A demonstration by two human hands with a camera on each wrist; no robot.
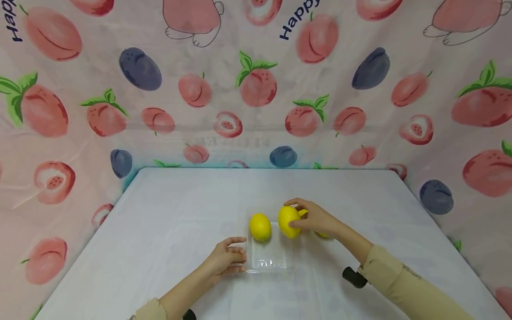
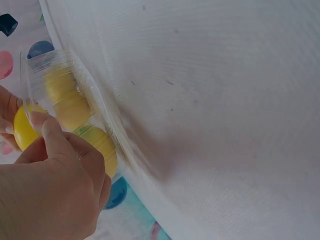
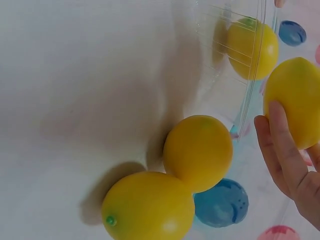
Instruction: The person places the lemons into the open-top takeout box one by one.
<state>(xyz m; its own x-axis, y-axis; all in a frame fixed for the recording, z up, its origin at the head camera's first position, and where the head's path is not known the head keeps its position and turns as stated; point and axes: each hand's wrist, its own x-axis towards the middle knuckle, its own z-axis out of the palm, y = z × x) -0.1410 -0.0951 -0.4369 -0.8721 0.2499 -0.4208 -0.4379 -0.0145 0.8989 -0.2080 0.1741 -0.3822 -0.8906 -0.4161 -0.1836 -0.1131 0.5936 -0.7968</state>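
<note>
A yellow lemon [image 1: 288,218] sits between the thumb and fingers of my right hand [image 1: 314,218], raised over the right side of a clear plastic box [image 1: 269,262]. Inside the box, toward its far left, lies another lemon [image 1: 260,227]. My left hand [image 1: 224,258] is at the box's left side, its fingertips right at the wall. In the right wrist view, two more lemons, one nearer [image 3: 148,206] and one farther [image 3: 198,152], rest on the table beside the box. From the head, my right hand mostly hides them.
The table [image 1: 180,200] has a white cover. Behind it and along both sides hangs a cloth [image 1: 224,102] printed with fruit. A black wrist device [image 1: 354,278] shows below my right sleeve.
</note>
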